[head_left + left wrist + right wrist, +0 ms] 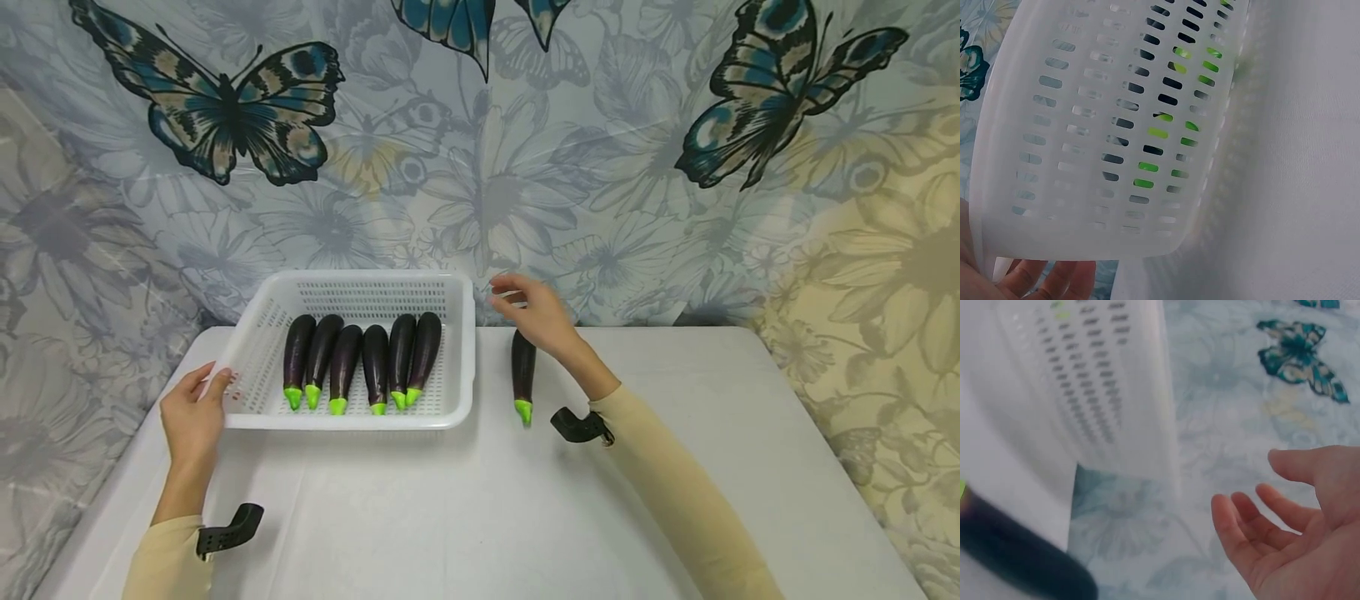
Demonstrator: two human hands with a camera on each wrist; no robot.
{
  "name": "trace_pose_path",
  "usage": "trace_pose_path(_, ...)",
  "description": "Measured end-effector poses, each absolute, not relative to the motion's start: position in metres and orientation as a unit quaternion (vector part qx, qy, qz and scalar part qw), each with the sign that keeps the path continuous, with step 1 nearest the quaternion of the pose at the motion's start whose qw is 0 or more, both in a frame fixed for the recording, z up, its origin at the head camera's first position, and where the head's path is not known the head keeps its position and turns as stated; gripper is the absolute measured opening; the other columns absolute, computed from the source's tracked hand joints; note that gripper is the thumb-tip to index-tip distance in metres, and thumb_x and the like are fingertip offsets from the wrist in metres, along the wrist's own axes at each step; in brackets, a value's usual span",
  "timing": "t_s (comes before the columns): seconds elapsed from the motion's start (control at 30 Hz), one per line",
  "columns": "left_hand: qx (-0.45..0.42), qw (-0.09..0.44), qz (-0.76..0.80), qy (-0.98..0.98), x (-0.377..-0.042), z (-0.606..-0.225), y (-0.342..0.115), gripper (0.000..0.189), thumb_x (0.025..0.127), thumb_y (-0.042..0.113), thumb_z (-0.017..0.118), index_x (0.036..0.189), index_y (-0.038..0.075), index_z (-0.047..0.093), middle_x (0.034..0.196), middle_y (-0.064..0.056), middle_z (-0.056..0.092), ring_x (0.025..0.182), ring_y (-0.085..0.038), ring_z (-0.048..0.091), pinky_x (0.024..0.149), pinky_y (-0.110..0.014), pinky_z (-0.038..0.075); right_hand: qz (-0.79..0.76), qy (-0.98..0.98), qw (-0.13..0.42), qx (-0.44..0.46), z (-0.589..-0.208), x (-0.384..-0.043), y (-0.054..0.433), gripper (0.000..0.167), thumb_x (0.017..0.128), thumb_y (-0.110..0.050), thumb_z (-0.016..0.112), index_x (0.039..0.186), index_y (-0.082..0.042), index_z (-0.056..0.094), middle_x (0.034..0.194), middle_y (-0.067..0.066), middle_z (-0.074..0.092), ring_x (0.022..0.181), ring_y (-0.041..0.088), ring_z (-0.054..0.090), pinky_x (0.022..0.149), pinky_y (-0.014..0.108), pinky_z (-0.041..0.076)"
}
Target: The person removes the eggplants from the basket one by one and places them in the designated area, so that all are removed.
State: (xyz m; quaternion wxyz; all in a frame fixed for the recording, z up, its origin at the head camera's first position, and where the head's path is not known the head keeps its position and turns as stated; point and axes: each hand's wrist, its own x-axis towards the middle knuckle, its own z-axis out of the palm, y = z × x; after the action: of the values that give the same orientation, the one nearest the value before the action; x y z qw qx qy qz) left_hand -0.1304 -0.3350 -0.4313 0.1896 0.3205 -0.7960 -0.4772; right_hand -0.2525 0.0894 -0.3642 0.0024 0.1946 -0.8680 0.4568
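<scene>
A white perforated plastic basket (352,421) holds several dark purple eggplants (345,360) with bright green stem ends, lying side by side. At the basket's left end my left hand (197,408) grips the rim, thumb on top; in the left wrist view, its fingers (1054,278) curve behind the end wall. My right hand (534,312) is raised just off the basket's right end, fingers loosely bent with nothing between them. Below it, another eggplant (522,379) lies on the table, its far end partly covered by that hand in the head view.
A white cloth covers the table (465,517). Behind it hangs a fabric backdrop (495,200) printed with flowers and large butterflies, meeting the table's back edge. Each wrist wears a black camera mount (232,531).
</scene>
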Motion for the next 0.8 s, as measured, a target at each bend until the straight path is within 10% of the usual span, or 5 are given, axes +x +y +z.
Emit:
trace_pose_path(0.3,0.343,0.166,-0.463,-0.801,-0.129,-0.425,-0.331,0.052,0.101,0.036,0.051,0.144,0.008,0.049,0.140,-0.020,0.051,0.113,-0.023,0.056,0.087,-0.027,0.049,0.442,-0.874,-0.043,0.196,-0.353,-0.254,0.056,0.045,0.097,-0.022,0.063,0.136,-0.004,0.054,0.128,0.013,0.059,0.111,0.028,0.062,0.082,0.038,0.053)
trace_pose_path(0.53,0.330,0.172,-0.467,-0.802,-0.129,-0.425,-0.329,0.049,0.101,0.034,0.053,0.141,0.007,0.052,0.127,-0.020,0.058,0.077,0.002,0.054,0.059,-0.009,0.042,0.457,-0.864,-0.087,0.195,-0.351,-0.263,0.034,0.044,0.097,-0.020,0.063,0.136,-0.002,0.053,0.129,0.018,0.058,0.106,0.028,0.064,0.078,0.033,0.056)
trace_pose_path(0.8,0.338,0.168,-0.460,-0.804,-0.128,-0.425,-0.331,0.050,0.101,0.035,0.052,0.143,0.007,0.051,0.134,-0.020,0.056,0.097,-0.014,0.058,0.067,-0.012,0.040,0.460,-0.855,-0.154,0.182,-0.348,-0.269,0.013,0.050,0.098,-0.019,0.062,0.142,-0.002,0.047,0.131,0.019,0.054,0.103,0.033,0.065,0.081,0.035,0.056)
